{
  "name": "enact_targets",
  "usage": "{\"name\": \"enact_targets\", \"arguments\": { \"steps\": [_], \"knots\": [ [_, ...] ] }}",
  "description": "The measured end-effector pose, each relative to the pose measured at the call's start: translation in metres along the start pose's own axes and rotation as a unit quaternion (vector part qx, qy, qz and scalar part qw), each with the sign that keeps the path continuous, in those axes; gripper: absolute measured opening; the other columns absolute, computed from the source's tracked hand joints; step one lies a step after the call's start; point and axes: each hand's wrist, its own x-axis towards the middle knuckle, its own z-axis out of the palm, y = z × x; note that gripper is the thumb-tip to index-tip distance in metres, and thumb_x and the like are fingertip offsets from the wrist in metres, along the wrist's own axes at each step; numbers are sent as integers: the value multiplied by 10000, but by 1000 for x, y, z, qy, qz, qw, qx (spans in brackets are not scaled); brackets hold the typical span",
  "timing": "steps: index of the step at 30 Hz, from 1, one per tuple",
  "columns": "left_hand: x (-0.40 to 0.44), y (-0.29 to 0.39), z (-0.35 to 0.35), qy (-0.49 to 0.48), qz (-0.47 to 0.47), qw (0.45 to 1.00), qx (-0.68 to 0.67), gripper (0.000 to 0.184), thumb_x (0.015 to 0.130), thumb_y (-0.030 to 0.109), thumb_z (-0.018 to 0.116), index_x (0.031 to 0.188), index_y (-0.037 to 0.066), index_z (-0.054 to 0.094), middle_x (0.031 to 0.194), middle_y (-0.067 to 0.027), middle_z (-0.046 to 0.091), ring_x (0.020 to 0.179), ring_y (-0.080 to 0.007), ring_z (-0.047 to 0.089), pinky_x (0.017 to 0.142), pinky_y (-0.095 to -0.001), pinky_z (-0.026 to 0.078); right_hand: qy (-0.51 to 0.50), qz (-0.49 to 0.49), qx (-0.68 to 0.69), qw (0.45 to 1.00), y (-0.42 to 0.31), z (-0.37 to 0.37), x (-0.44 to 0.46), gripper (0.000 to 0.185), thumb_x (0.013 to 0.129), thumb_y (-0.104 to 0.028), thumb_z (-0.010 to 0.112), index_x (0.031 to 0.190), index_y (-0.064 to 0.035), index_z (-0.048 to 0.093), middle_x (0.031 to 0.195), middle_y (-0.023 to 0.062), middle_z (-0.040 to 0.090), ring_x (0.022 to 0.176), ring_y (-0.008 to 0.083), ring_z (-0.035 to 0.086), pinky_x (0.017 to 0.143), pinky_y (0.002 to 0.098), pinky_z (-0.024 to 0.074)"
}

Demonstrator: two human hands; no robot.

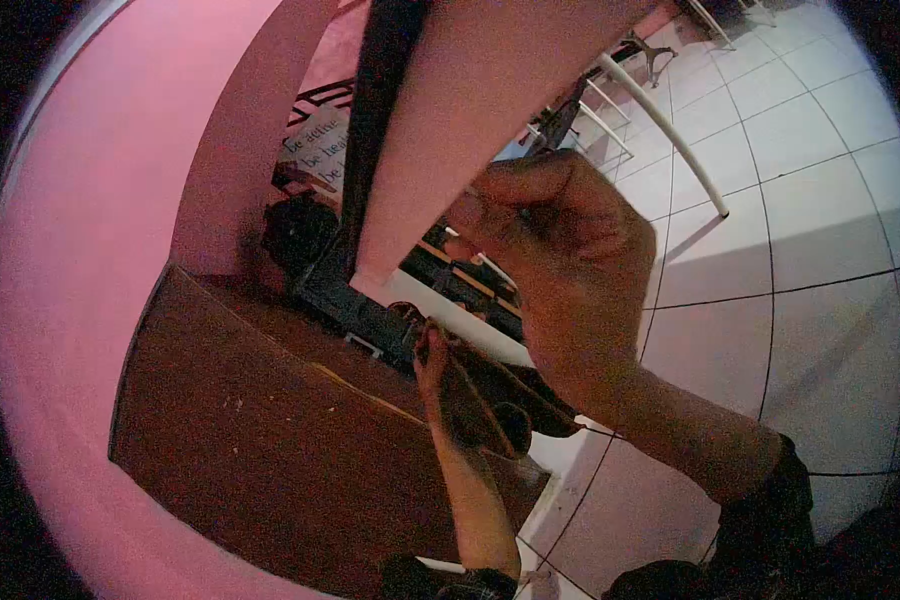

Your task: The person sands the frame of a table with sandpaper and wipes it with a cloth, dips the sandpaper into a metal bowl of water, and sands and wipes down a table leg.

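Note:
My right hand point(580, 255) is raised in front, its thumb and fingers pinched together beside the edge of a pale pinkish panel point(470, 90). Whatever may be between those fingertips is hidden. Lower down, my left hand point(432, 360) has its fingers closed on the upper corner of a dark brown, cloth-like piece point(480, 400). That piece hangs or lies to the right of my left forearm, next to the brown surface point(270, 440). A dark round shape shows at its lower end; I cannot tell what it is.
A pink wall point(90, 250) runs along the left. Behind the panel are a dark object point(300, 235) and a printed sign point(315, 150). White floor tiles point(710, 360) spread to the right, with a white furniture leg point(670, 135) on them. Small crumbs dot the brown surface.

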Motion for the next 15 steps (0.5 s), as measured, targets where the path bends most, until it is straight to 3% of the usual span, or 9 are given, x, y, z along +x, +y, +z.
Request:
{"name": "enact_targets", "arguments": {
  "steps": [2, 5, 11, 14, 15],
  "knots": [
    [-28, -17, -14, 6, -1, 1000, 5, 432, 918, 336, 576, 1207, 20, 523, 1143, -125, 589, 943, -205, 590, 819, -312, 483, -4, 19, 33, 999, 9, -1, -3, 133, 806, -10, 697, 901, 20, 608, 827, 107, 673, 702, 130, 637, 643, 256, 530],
    [-32, -16, -16, 4, 5, 1000, 12, 430, 917, 335, 577, 1205, 19, 524, 1141, -125, 590, 940, -205, 591, 818, -313, 483, -32, 92, -47, 994, 3, -5, -7, 126, 821, 0, 679, 911, 22, 594, 857, 117, 672, 712, 137, 638, 645, 259, 534],
    [-32, -16, -13, 1, 11, 1000, -8, 428, 917, 333, 578, 1202, 18, 525, 1137, -125, 591, 935, -206, 592, 814, -314, 484, 3, 39, 26, 999, -12, -2, -9, 122, 815, 9, 681, 900, 26, 595, 844, 110, 661, 697, 126, 632, 627, 258, 536],
    [-8, 0, -3, 10, 16, 1000, -4, 427, 916, 332, 579, 1200, 18, 526, 1135, -124, 592, 932, -206, 593, 812, -315, 485, -39, 0, -17, 999, 12, -5, -11, 124, 809, 6, 687, 894, 24, 598, 827, 106, 656, 683, 119, 629, 619, 254, 535],
    [-3, 7, -2, 13, 15, 1000, 1, 426, 916, 331, 579, 1200, 18, 526, 1134, -124, 593, 932, -206, 593, 811, -315, 485, -35, 30, -26, 999, 11, -4, -12, 128, 809, 4, 689, 897, 22, 598, 826, 105, 656, 683, 120, 629, 619, 252, 534]
  ]
}}
